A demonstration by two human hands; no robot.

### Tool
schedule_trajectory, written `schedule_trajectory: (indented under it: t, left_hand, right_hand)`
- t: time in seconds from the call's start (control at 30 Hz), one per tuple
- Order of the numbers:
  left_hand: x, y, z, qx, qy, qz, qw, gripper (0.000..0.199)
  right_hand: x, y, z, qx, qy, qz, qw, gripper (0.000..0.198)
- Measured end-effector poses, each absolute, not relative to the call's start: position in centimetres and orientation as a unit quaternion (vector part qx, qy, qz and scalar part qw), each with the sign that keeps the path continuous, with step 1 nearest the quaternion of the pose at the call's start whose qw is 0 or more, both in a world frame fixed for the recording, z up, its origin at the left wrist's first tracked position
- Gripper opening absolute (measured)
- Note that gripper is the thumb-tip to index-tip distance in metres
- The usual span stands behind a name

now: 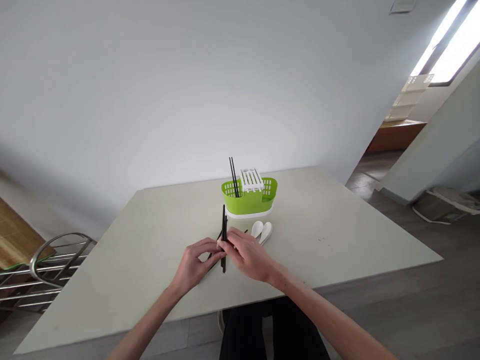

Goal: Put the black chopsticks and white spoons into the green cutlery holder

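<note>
A pair of black chopsticks (224, 225) is pinched between the fingertips of both hands, roughly upright above the table. My left hand (198, 261) grips it from the left, thumb and fingers closed. From the other side my right hand (247, 252) closes on the same pair. More dark chopsticks lie on the table beneath, mostly hidden by my hands. Two white spoons (266, 231) rest just beyond my right hand. Behind them stands a green utensil basket (247, 204) with a white slotted rack (252, 180) on top. Two black chopsticks (234, 175) lean in its left compartment.
The pale table (315, 225) meets a plain wall at the back. Left of it is a metal rack (48, 265) with a wooden board (15, 230). On the floor at the right sits a box (442, 207).
</note>
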State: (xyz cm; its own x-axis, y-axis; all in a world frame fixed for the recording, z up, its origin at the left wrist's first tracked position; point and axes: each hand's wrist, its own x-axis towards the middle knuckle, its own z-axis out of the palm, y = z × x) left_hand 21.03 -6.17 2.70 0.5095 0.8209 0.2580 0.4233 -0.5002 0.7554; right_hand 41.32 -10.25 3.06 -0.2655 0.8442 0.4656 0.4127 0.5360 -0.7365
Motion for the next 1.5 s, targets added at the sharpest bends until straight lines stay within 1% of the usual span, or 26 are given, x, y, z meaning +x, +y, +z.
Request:
schedule_trajectory:
  t: [0.13, 0.23, 0.47, 0.67, 0.77, 0.87, 0.9, 0.97, 1.07, 1.1, 1.2, 1.27, 1.33, 1.4, 1.5]
  left_hand:
    - [20.5, -6.1, 1.9, 0.808, 0.374, 0.307, 0.336, 0.027]
    - [20.4, -6.1, 1.4, 0.802, 0.380, 0.294, 0.355, 0.030]
    - [20.6, -6.0, -0.5, 0.790, 0.404, 0.276, 0.369, 0.028]
    - [20.8, -5.8, -1.0, 0.794, 0.403, 0.271, 0.366, 0.027]
    - [20.5, -5.5, 0.9, 0.812, 0.385, 0.266, 0.349, 0.030]
    - [20.7, -5.5, 4.8, 0.813, 0.371, 0.307, 0.327, 0.049]
    - [20.9, -5.6, 6.3, 0.809, 0.371, 0.324, 0.319, 0.050]
    - [21.7, -6.0, 8.8, 0.813, 0.371, 0.339, 0.295, 0.042]
    - [22.9, -6.7, 11.2, 0.830, 0.360, 0.336, 0.261, 0.022]
    - [23.1, -6.8, 11.6, 0.832, 0.359, 0.332, 0.262, 0.020]
    - [23.1, -6.3, 12.7, 0.803, 0.400, 0.335, 0.289, 0.024]
    - [22.8, -4.9, 13.9, 0.750, 0.450, 0.390, 0.289, 0.027]
    - [22.7, -2.7, 15.5, 0.687, 0.470, 0.485, 0.269, 0.029]
    - [22.9, 0.0, 17.3, 0.636, 0.443, 0.579, 0.254, 0.033]
    - [23.9, 4.1, 19.4, 0.601, 0.420, 0.634, 0.244, 0.039]
  right_hand:
    - [41.1, -10.8, 2.7, -0.411, -0.781, 0.236, 0.406, 0.028]
    - [41.3, -10.9, 2.8, -0.408, -0.786, 0.241, 0.398, 0.026]
    - [41.9, -11.0, 3.2, -0.412, -0.781, 0.250, 0.397, 0.025]
    - [42.0, -10.7, 2.3, -0.424, -0.766, 0.238, 0.420, 0.024]
    - [42.0, -10.6, 1.9, -0.421, -0.767, 0.235, 0.424, 0.022]
    - [42.0, -10.6, 1.7, -0.419, -0.771, 0.221, 0.426, 0.019]
    - [41.9, -10.6, 1.7, -0.421, -0.773, 0.214, 0.422, 0.019]
    - [41.6, -10.6, 1.7, -0.427, -0.783, 0.198, 0.407, 0.020]
    - [41.2, -10.7, 1.9, -0.424, -0.799, 0.179, 0.387, 0.021]
    - [41.1, -10.7, 2.1, -0.420, -0.801, 0.179, 0.388, 0.022]
    - [41.4, -10.9, 2.5, -0.406, -0.786, 0.217, 0.413, 0.023]
    - [42.3, -11.1, 2.7, -0.399, -0.759, 0.267, 0.441, 0.026]
    - [43.9, -11.2, 2.4, -0.399, -0.720, 0.316, 0.472, 0.034]
    - [46.2, -11.2, 1.5, -0.418, -0.671, 0.349, 0.504, 0.039]
    - [50.8, -11.1, -1.1, -0.489, -0.582, 0.362, 0.540, 0.043]
